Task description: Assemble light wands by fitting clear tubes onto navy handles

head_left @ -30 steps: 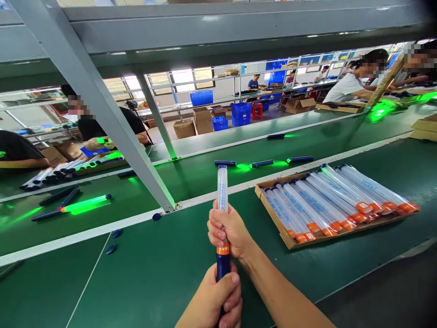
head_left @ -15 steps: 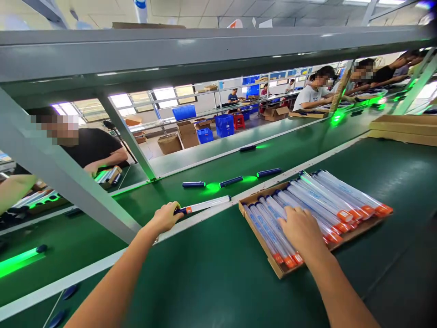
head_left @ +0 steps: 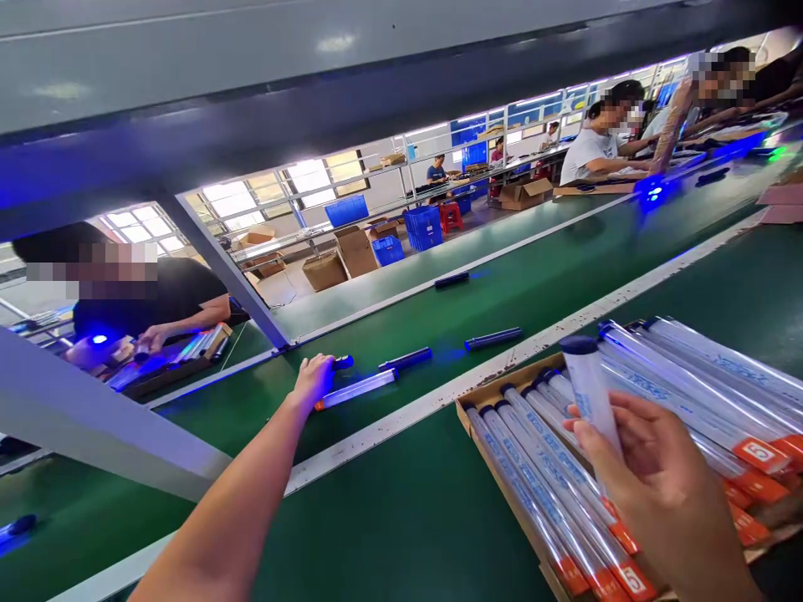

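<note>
My left hand (head_left: 312, 380) reaches over the belt, its fingers closed round the near end of a short dark flashlight handle (head_left: 343, 362). Just below it lies a clear light-stick tube (head_left: 360, 388) with an orange end against the hand; whether the palm also grips it is hidden. My right hand (head_left: 665, 477) holds a clear plastic tube (head_left: 588, 380) with a dark cap and blue print, tilted up towards me. Under that hand is a shallow cardboard tray (head_left: 495, 464) filled with several similar tubes (head_left: 527, 477) with orange ends.
More dark flashlights (head_left: 405, 359) lie along the green belt (head_left: 552, 276), shining blue. A white rail (head_left: 401, 435) divides it from my worktop (head_left: 414, 518). A slanted post (head_left: 125, 426) stands at left, with a shelf beam (head_left: 376, 92) overhead. Co-workers (head_left: 593, 146) sit across the belt.
My right hand has lifted a tube up out of the tray. My left hand has moved further out over the belt to a flashlight. The lights have turned from green to blue.
</note>
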`<state>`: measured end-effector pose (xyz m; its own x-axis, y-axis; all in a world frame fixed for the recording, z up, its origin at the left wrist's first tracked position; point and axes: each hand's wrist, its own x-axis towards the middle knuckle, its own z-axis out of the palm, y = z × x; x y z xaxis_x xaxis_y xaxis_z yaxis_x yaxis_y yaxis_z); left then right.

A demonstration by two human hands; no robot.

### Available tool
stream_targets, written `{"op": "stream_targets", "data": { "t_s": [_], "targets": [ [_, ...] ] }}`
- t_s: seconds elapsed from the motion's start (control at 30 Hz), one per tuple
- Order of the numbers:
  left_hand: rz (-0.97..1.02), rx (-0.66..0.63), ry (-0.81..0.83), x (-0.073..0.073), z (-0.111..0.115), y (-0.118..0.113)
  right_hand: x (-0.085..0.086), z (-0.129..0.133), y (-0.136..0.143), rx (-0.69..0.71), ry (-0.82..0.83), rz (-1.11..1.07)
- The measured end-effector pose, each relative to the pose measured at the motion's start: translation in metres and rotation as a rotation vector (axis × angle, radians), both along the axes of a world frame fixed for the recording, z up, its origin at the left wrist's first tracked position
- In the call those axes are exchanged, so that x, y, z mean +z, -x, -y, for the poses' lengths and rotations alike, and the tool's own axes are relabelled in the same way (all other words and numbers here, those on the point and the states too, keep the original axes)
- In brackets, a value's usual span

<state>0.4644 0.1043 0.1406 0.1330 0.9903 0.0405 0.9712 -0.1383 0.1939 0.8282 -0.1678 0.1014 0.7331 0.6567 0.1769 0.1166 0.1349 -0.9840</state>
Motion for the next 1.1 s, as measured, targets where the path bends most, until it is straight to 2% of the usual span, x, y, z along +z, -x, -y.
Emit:
{"op": "stream_targets", "data": {
  "t_s": [0.07, 0.13, 0.2, 0.27, 0.37, 0.43, 0.5, 0.57, 0.67, 0.77, 0.93, 1.1],
  "targets": [
    [0.093, 0.022, -0.034, 0.013, 0.015, 0.000, 0.007, 0.002, 0.004, 0.034, -0.048, -0.122],
    [0.219, 0.033, -0.056, 0.027, 0.043, -0.001, 0.016, 0.004, 0.011, 0.096, -0.054, -0.216],
    [0.376, 0.014, -0.028, 0.036, 0.088, -0.005, 0.028, 0.007, 0.022, 0.200, -0.050, -0.299],
    [0.538, -0.030, 0.058, 0.037, 0.149, -0.009, 0.040, 0.009, 0.040, 0.314, -0.071, -0.403],
    [0.862, -0.063, 0.298, 0.022, 0.253, -0.020, 0.056, 0.010, 0.077, 0.435, -0.148, -0.588],
    [1.289, 0.040, 0.550, 0.005, 0.316, -0.027, 0.060, 0.012, 0.106, 0.481, -0.178, -0.693],
    [1.568, 0.179, 0.673, -0.014, 0.365, -0.032, 0.058, 0.014, 0.137, 0.513, -0.186, -0.780],
    [1.650, 0.276, 0.665, -0.029, 0.397, -0.036, 0.053, 0.019, 0.165, 0.545, -0.181, -0.839],
    [1.609, 0.324, 0.630, -0.040, 0.420, -0.039, 0.046, 0.030, 0.197, 0.616, -0.147, -0.862],
    [1.491, 0.317, 0.601, -0.041, 0.428, -0.040, 0.047, 0.041, 0.213, 0.645, -0.131, -0.819],
    [1.282, 0.203, 0.520, -0.041, 0.433, -0.039, 0.064, 0.050, 0.220, 0.643, -0.120, -0.696],
    [1.155, 0.123, 0.322, -0.031, 0.432, -0.036, 0.071, 0.050, 0.222, 0.676, -0.076, -0.611]
  ]
}}
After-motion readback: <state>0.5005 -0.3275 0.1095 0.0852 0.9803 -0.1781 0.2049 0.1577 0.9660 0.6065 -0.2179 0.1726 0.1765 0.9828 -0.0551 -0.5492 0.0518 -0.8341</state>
